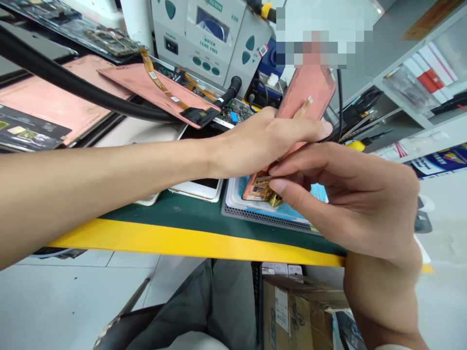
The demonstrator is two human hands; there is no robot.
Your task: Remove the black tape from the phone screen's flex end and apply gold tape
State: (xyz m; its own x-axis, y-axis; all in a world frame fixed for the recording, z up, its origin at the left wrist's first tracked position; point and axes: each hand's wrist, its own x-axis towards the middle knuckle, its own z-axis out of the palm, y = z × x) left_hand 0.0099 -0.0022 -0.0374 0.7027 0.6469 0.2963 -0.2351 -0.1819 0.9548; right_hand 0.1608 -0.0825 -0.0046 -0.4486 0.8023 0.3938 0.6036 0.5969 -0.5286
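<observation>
My left hand [255,141] is closed around a copper-backed phone screen [310,90], tilted upward above the bench, its thumb lying across the back. A short flex strip [303,108] shows on that back. The screen's lower end has gold contacts and a gold flex cable [276,199]. My right hand [350,194] pinches thumb and forefinger together at this end, on the edge of the flex cable; the exact grip is partly hidden. Beneath both hands is a light flat pad with a perforated grey edge [270,218].
A white phone [204,188] lies left of the pad. Behind stand a grey soldering station [204,39] and a thick black hose [91,92]. More copper-backed screens [156,85] fill the left. Shelves [412,112] are at right; a cardboard box [292,311] sits below the yellow bench edge [182,238].
</observation>
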